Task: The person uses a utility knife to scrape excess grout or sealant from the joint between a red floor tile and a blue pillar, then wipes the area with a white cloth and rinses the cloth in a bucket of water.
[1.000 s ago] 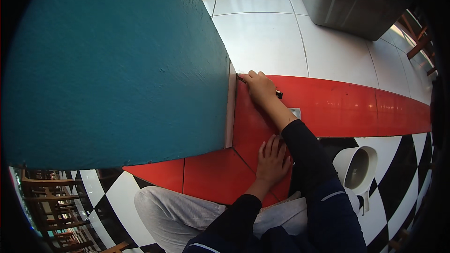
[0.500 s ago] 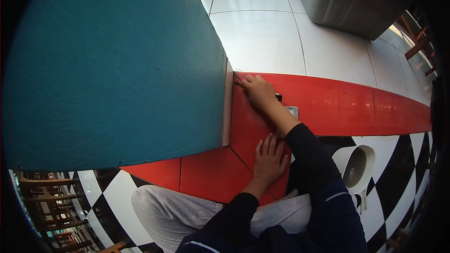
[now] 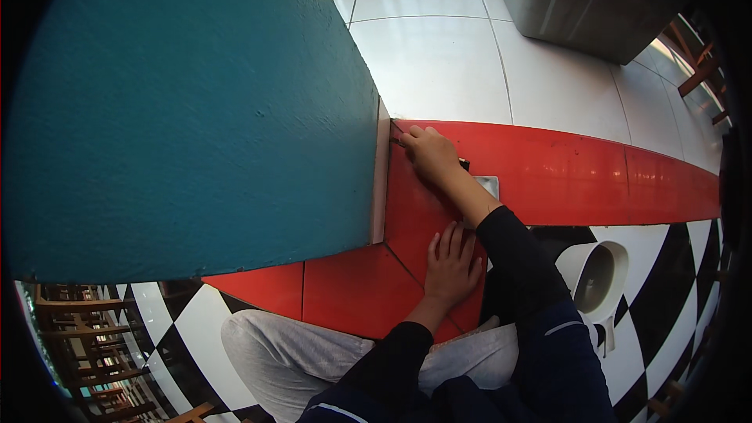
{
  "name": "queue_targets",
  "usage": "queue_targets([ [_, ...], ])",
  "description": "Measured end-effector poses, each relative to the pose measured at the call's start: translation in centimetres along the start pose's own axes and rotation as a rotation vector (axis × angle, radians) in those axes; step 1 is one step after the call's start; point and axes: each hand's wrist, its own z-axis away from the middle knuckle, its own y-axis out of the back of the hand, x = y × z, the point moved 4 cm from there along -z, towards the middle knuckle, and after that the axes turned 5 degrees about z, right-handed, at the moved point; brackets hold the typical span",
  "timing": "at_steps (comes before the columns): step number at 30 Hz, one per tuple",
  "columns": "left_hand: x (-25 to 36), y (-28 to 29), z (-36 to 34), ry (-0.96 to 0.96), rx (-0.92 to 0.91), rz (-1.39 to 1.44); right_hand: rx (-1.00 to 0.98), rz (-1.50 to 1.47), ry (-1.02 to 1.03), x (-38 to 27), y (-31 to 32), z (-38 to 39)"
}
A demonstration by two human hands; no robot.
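My right hand (image 3: pixel 431 155) is closed round a slim dark tool (image 3: pixel 463 165), whose tip is at the corner where the red tiled step (image 3: pixel 548 172) meets a pale trim strip (image 3: pixel 381 180) along a teal pillar (image 3: pixel 204 125). The tool is mostly hidden by the hand. My left hand (image 3: pixel 452 266) lies open on the red tiles below it, fingers spread. A pale, flat square item (image 3: pixel 487 186) shows partly from behind my right forearm.
A white dipper (image 3: pixel 580 278) with liquid sits on the checkered floor (image 3: pixel 658 282) at right. A grey metal box (image 3: pixel 580 0) stands on white tiles (image 3: pixel 423 63) above. Wooden chairs (image 3: pixel 78 329) line the lower left, and more wooden legs (image 3: pixel 697 70) show at upper right.
Over the last second my right hand has shifted slightly down and left along the corner, and the whole view has drifted a little. My left hand stays spread on the tiles.
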Motion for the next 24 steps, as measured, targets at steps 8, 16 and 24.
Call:
queue_targets([
  [8, 0.1, 0.2, -0.1, -0.005, 0.033, 0.012, -0.037, 0.060, 0.026, 0.0, 0.0, 0.2],
  [16, 0.2, 0.2, 0.0, -0.014, 0.022, 0.009, 0.001, 0.022, -0.017, 0.4, -0.2, 0.0],
  [24, 0.1, 0.2, -0.1, -0.017, 0.032, 0.013, 0.028, -0.030, -0.064, 0.5, -0.1, -0.2],
])
